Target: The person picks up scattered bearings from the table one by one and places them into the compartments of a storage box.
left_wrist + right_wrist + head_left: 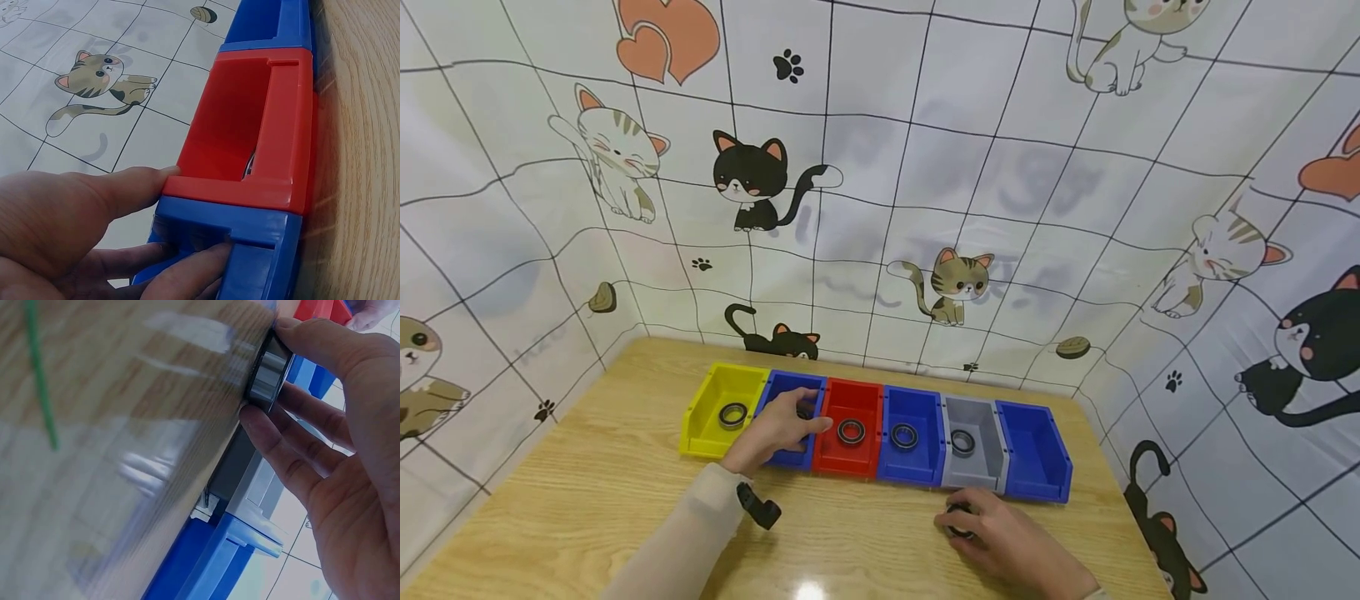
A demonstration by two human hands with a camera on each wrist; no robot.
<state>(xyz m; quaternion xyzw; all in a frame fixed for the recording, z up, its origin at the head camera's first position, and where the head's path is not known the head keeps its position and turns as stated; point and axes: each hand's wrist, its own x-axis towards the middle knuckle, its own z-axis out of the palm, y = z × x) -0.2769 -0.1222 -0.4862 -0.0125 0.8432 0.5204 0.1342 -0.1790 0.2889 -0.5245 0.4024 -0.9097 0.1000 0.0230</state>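
My left hand (782, 423) reaches into the blue bin (811, 459) second from the left, fingers down inside, thumb spread apart at the red bin's wall (215, 190). A dark bearing (806, 409) shows partly beneath those fingers; the rest is hidden by the hand. Near the front of the grey bin (992, 481), my right hand (996, 533) pinches a ball bearing (269, 372) by its rim between thumb and fingertips. In the right wrist view that bearing stands on edge close to the wooden table.
The bins form one joined row. Single bearings lie in the yellow bin (695, 442), the red bin, the middle blue bin (912, 473) and the grey bin. A blue bin (1037, 454) ends the row at the right. Wooden table (842, 542) extends in front; a cat-print curtain (865, 167) hangs behind.
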